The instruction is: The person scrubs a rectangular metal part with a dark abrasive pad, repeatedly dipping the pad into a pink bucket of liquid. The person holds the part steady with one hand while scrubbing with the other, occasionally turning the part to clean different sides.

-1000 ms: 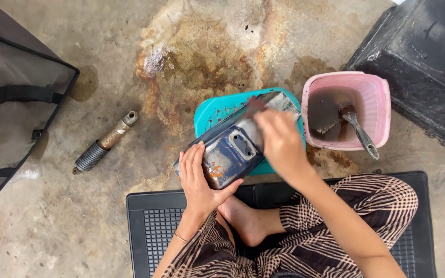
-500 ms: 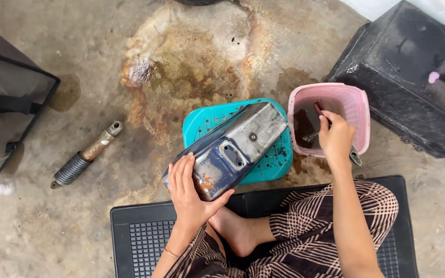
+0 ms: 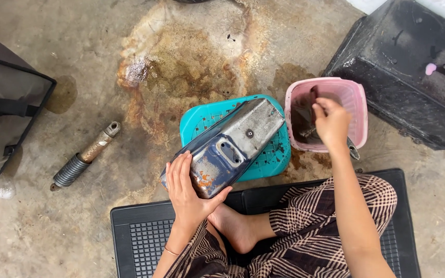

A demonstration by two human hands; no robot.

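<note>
Clearly a washing setup on the floor, laid out within arm's reach:

Left hand [image 3: 189, 193]: spread flat, fingers and thumb clamped round the near end of the metal cover [image 3: 227, 149]; likely steadies it so it cannot slide.

Metal cover: long, blue-grey, rust-spotted; tilted, far end propped on the teal basket [image 3: 269, 159], near end held above the black mat [image 3: 135, 231]. Propped so the top face points up at the eyes.

Right hand [image 3: 330, 121]: closed in a pinch on a dark brush or rag [image 3: 310, 116], dipped inside the pink tub [image 3: 356, 110]; exact tool hard to tell.

Pink tub: just beside the basket on the right, dark liquid inside, kept close for short dips.

Teal basket: upside down on the concrete floor [image 3: 78, 247], serves as a low stand.

Shock absorber [image 3: 83, 157]: lies apart at the left, untouched.

Black crate [image 3: 403, 82]: behind the tub, clear of both hands.

Grey bag [image 3: 6, 108]: far left edge, well apart.
</note>
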